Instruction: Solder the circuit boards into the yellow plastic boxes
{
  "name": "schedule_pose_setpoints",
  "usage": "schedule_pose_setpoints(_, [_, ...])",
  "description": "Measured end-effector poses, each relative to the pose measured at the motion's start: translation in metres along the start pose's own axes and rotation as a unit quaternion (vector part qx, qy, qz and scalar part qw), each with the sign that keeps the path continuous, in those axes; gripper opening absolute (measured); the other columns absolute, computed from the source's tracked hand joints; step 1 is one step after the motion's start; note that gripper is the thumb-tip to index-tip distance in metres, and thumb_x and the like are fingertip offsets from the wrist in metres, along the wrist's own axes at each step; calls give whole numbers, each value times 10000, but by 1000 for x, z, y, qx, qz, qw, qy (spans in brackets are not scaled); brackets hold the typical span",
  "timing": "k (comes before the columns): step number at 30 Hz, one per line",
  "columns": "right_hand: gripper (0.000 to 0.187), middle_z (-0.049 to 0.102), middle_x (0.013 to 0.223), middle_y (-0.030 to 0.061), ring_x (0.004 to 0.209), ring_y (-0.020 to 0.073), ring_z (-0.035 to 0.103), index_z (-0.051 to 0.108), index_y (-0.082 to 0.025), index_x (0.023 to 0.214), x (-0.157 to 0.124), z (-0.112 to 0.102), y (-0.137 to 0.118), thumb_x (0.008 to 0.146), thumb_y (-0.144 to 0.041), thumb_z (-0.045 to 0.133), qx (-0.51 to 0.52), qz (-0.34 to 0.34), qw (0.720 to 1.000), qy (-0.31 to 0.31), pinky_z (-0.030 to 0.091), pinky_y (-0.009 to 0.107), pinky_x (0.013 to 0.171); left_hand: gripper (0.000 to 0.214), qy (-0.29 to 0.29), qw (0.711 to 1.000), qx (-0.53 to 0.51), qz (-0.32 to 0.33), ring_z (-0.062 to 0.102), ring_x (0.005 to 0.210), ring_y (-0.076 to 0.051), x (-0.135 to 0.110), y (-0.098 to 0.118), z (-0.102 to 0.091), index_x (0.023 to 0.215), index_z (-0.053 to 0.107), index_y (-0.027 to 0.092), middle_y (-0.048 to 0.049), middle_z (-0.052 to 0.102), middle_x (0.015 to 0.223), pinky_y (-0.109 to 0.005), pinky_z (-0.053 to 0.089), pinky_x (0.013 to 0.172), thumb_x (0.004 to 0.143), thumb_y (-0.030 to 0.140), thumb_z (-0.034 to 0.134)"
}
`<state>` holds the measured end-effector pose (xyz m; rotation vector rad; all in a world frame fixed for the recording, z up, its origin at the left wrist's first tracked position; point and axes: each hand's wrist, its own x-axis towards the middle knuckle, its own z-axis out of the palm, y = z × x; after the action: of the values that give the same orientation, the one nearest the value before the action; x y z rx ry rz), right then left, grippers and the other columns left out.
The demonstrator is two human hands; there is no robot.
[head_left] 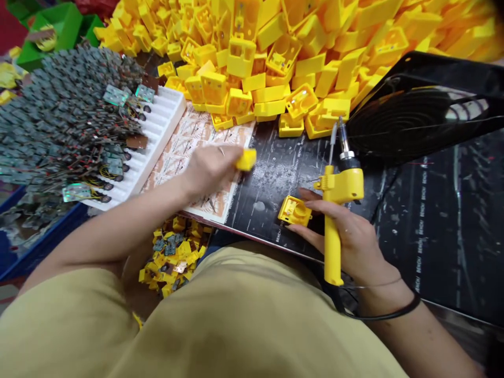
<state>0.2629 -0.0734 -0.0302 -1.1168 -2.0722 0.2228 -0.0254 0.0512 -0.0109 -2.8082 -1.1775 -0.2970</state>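
Observation:
My left hand [210, 170] pinches a small yellow plastic piece [246, 159] between its fingertips, above a printed paper sheet [200, 157]. My right hand [342, 241] is shut around the yellow handle of a soldering iron [333, 210], whose metal tip points up and away from me. A thin black cable [378, 315] runs from the iron past my right wrist. Fingertips of that hand rest against a yellow plastic housing [294, 211], which lies on the black bench mat [275, 194].
A large heap of yellow housings [252, 68] fills the far side. Grey-green circuit boards with wires [59, 121] lie at left, many stuck in a white slotted foam rack [157, 131]. Behind my right hand stands a black fan [413, 110]. Mixed yellow pieces and boards [173, 257] lie near my lap.

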Motion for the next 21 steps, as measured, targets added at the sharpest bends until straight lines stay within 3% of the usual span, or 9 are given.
schedule_pose_setpoints(1, [493, 663, 1245, 114, 1044, 222, 696, 521, -189, 1222, -1, -1, 0, 804, -252, 776, 0, 0, 1000, -2, 623, 314, 855, 337, 11, 998, -14, 68, 667, 1112, -221, -10, 16, -3, 1174, 616, 136, -113, 720, 1177, -368, 536, 881, 995, 319, 398])
schedule_pose_setpoints(3, [485, 672, 1228, 112, 1034, 213, 699, 526, -187, 1219, -2, -2, -1, 806, -243, 774, -1, -5, 1000, -7, 618, 305, 850, 426, 15, 992, -37, 124, 587, 1272, -279, -25, 39, -9, 1269, 569, 128, -180, 632, 1335, -427, 494, 1000, 972, 418, 477])
schedule_pose_setpoints(6, [465, 672, 1228, 109, 1014, 209, 703, 526, -199, 1219, -2, -2, -1, 821, -252, 760, -4, -5, 1000, -17, 615, 310, 831, 681, 1, 989, -103, 104, 440, 1414, -319, -31, 49, -18, 1496, 328, 159, -239, 424, 1522, -528, 377, 1116, 934, 492, 520])
schedule_pose_setpoints(9, [504, 635, 1289, 133, 1087, 236, 676, 511, -193, 1239, -3, -1, -1, 822, -328, 761, -3, 1, 1000, -31, 603, 345, 871, 882, -38, 980, -175, 87, 287, 1492, -356, -24, 45, -21, 1564, 151, 148, -259, 271, 1593, -542, 333, 1148, 895, 563, 550])
schedule_pose_setpoints(11, [515, 608, 1327, 143, 1105, 244, 665, 501, -192, 1256, -3, -1, -1, 830, -333, 753, -2, 1, 999, -44, 596, 366, 893, 872, -52, 970, -209, 109, 411, 1415, -346, -19, 45, -18, 1559, 165, 126, -252, 403, 1524, -489, 396, 1108, 902, 541, 560])
schedule_pose_setpoints(14, [490, 595, 1347, 135, 1041, 227, 686, 485, -208, 1289, -4, -2, -2, 859, -249, 716, -1, 3, 998, -55, 605, 356, 845, 729, -36, 968, -229, 101, 623, 1129, -261, -16, 53, -10, 1537, 225, 133, -180, 625, 1311, -378, 494, 965, 945, 416, 545])
schedule_pose_setpoints(18, [490, 632, 1290, 114, 1009, 223, 697, 472, -215, 1318, -5, -4, -4, 878, -232, 686, -7, -3, 998, -60, 611, 336, 790, 728, -62, 967, -230, 93, 645, 1020, -244, -15, 68, -9, 1529, 247, 143, -133, 677, 1230, -355, 509, 899, 921, 368, 578])
schedule_pose_setpoints(21, [497, 640, 1268, 119, 1066, 254, 676, 478, -213, 1327, -5, -4, -5, 880, -273, 687, -19, -19, 998, -61, 589, 404, 891, 691, -76, 963, -228, 120, 625, 1086, -254, -8, 64, -14, 1502, 310, 132, -149, 640, 1298, -380, 493, 944, 927, 433, 548])
